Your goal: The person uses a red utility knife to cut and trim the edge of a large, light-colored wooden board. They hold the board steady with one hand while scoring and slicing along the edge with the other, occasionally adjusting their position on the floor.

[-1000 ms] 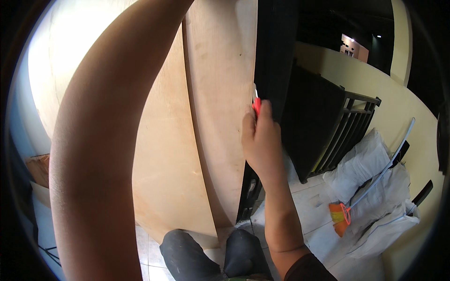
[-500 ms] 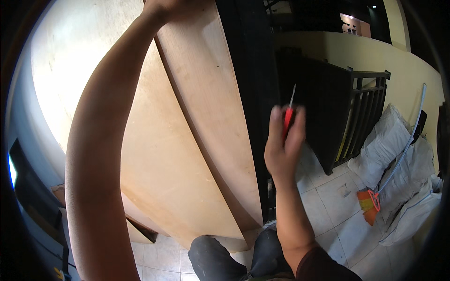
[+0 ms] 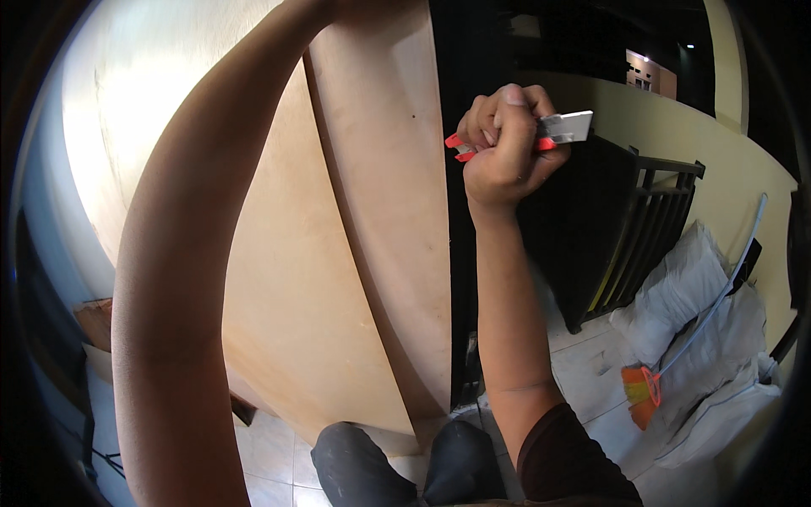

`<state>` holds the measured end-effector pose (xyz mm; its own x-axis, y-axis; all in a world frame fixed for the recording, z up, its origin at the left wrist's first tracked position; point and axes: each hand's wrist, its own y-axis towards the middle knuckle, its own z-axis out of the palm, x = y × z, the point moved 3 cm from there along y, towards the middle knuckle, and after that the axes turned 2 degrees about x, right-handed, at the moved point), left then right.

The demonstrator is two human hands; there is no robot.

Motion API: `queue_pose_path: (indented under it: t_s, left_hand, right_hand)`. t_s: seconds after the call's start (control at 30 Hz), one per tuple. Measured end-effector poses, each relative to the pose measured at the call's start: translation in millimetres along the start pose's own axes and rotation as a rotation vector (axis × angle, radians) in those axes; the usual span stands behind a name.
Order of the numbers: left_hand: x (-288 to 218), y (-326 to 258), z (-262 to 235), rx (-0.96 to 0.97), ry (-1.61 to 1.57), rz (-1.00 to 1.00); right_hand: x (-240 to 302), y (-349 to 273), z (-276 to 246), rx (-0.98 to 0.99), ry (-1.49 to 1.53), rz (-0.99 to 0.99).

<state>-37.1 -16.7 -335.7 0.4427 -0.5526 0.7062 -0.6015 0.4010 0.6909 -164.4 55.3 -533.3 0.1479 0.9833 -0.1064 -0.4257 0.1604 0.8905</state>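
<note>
My right hand (image 3: 504,148) is raised and closed around a red utility knife (image 3: 545,144). The knife's broad metal blade (image 3: 577,127) juts out to the right past my fingers, and its red tail end shows on the left. My left arm stretches up across the plywood sheets. Only the base of my left hand (image 3: 359,7) shows, by the upper end of the narrower plywood sheet (image 3: 384,169); its fingers are beyond the top edge. A wider plywood sheet (image 3: 279,245) stands on the left, overlapping the narrower one.
A black metal gate (image 3: 655,211) stands at the right, before a cream wall (image 3: 718,139). Nearby are stuffed white sacks (image 3: 676,291) and an orange broom (image 3: 642,397) with a blue handle. My knees (image 3: 359,460) are close to the plywood's lower edge, above the tiled floor.
My right hand has moved up and turned; the knife, upright before, now lies sideways with its blade to the right. My left arm stays stretched upward. The view has shifted slightly.
</note>
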Motion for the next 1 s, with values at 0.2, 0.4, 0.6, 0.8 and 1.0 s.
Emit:
queue_pose_path:
  t_s: [0.2, 0.4, 0.6, 0.8, 1.0]
  left_hand:
    - [8, 5, -28, 0.112, 0.121, 0.046]
    - [12, -5, -12, 0.067, 0.073, 0.052]
    - [20, -3, -16, 0.036, 0.132, 0.076]
    - [17, -3, -20, 0.043, 0.105, 0.066]
    - [17, -3, -16, 0.035, 0.127, 0.062]
  right_hand:
    - [-7, -6, 22, -0.022, 0.05, -0.072]
    - [-21, -17, 18, 0.058, -0.093, -0.213]
    - [24, 0, 20, 0.008, 0.158, -0.086]
    - [23, 4, 26, 0.031, 0.182, -0.066]
    - [-6, -11, 26, 0.053, 0.099, -0.066]
